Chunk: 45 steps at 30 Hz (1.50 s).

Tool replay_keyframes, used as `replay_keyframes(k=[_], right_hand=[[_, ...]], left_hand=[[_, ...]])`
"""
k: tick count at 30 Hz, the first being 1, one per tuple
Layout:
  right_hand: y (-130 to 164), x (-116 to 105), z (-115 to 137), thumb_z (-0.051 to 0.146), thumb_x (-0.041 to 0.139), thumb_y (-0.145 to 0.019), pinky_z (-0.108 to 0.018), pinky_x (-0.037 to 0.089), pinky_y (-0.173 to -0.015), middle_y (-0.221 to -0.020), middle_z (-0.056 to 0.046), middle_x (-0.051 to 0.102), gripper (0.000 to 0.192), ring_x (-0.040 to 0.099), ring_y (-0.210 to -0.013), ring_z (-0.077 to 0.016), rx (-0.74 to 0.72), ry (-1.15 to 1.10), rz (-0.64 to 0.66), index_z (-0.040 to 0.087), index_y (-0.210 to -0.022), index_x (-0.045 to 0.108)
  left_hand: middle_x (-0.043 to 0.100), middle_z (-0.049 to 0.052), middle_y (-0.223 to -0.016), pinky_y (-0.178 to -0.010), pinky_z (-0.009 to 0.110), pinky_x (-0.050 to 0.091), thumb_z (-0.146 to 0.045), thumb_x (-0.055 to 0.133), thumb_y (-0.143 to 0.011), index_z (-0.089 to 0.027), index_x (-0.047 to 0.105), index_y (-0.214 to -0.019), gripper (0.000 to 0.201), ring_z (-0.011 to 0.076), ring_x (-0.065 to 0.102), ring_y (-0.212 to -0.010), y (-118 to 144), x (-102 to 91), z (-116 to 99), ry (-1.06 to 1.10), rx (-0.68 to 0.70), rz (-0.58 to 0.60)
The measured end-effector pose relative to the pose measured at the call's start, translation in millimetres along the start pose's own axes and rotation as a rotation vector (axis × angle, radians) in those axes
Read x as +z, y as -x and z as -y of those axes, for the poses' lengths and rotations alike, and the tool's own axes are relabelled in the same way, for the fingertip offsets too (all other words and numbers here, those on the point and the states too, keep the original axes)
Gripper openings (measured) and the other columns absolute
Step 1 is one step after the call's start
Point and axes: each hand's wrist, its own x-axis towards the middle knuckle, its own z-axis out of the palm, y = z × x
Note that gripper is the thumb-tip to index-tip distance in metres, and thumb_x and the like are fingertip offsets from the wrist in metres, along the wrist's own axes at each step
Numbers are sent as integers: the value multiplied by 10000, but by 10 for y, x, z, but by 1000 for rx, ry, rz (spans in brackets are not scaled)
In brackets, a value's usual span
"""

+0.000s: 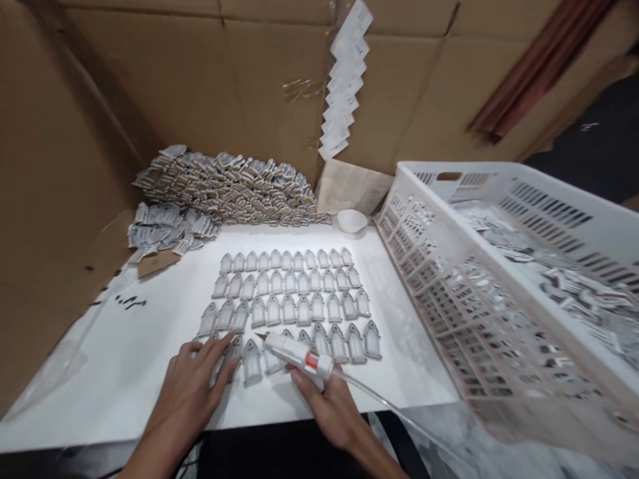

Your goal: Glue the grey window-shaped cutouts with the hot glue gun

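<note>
My right hand grips a white hot glue gun, its nozzle pointing left over the front row of pieces. A long clear glue stick trails out of the gun's back end. At the left end of that row, my left hand has its thumb and fingers around a small arched piece, partly hidden by the fingers. Beside it lies another grey-white arched piece, flat on the white table. Several rows of these arched pieces spread out beyond my hands.
A large heap of stacked pieces leans on the cardboard wall. A white bowl stands beside a white plastic crate holding more pieces. Small black bits and a cardboard scrap lie at left.
</note>
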Motion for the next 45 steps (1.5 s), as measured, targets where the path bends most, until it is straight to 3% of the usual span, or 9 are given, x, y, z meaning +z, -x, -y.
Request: replay_keyframes(k=[7, 13, 16, 20, 23, 26, 30, 35, 45], right_hand=[[26, -184, 30, 566, 623, -1064, -399, 581, -1043, -1245, -47, 798, 417, 747, -1173, -311, -71, 88, -72, 326, -1358, 797], [-95, -571, 53, 621, 578, -1061, -398, 576, -1013, -1231, -64, 814, 471, 737, -1186, -333, -85, 107, -166, 288, -1274, 834], [-158, -761, 107, 637, 586, -1054, -399, 570, -996, -1152, -68, 825, 491, 741, -1147, -329, -110, 43, -195, 257, -1232, 841], [-159, -890, 126, 657, 584, -1053, -351, 569, -818, -851, -37, 755, 518, 710, -854, -260, -87, 42, -135, 232, -1201, 841], [-109, -891, 128, 649, 591, -1051, -339, 551, -806, -930, -46, 752, 498, 699, -896, -262, -61, 73, -84, 250, -1224, 835], [-72, -866, 147, 609, 586, -1068, -353, 546, -889, -995, -50, 760, 438, 706, -977, -274, -64, 132, -32, 263, -1174, 833], [-91, -838, 172, 560, 566, -1087, -339, 533, -898, -946, -40, 763, 398, 707, -955, -263, -66, 202, -40, 251, -1023, 808], [-131, -812, 168, 527, 564, -1093, -327, 532, -896, -934, -37, 762, 375, 715, -962, -261, -72, 237, -78, 246, -1015, 800], [-71, -739, 192, 516, 501, -1109, -304, 578, -884, -981, -72, 801, 424, 763, -972, -271, -133, 403, -181, 247, -1113, 829]], left_hand=[[839, 81, -1063, -827, 455, 609, -597, 620, -901, -289, 772, -1302, 528, 349, 750, -953, -109, 114, 77, 131, -109, 9], [827, 68, -946, -599, 386, 619, -673, 589, -876, -261, 789, -1226, 577, 282, 756, -672, -164, -18, -73, 204, -316, 135], [849, 79, -970, -651, 420, 650, -736, 632, -806, -280, 826, -1043, 549, 321, 787, -733, -233, -132, -244, 275, -397, 82], [836, 102, -1111, -761, 368, 672, -749, 785, -750, -246, 794, -1165, 651, 349, 809, -978, -416, -291, -739, 654, -599, -7], [821, 117, -1077, -781, 364, 671, -693, 873, -710, -195, 779, -1201, 706, 365, 790, -1045, -574, -312, -1105, 905, -592, 48], [814, 99, -1045, -780, 351, 662, -657, 877, -742, -186, 766, -1227, 685, 326, 786, -1000, -669, -242, -1282, 1012, -583, 47], [804, 64, -951, -741, 330, 644, -631, 856, -792, -187, 755, -1216, 622, 256, 761, -833, -684, -174, -1326, 1062, -523, 71], [816, 53, -958, -744, 312, 633, -609, 848, -825, -207, 738, -1238, 587, 228, 757, -777, -671, -170, -1330, 1056, -514, 135], [782, 25, -886, -683, 271, 630, -603, 862, -798, -223, 769, -1075, 479, 224, 755, -758, -713, -19, -1348, 1049, -434, 90]])
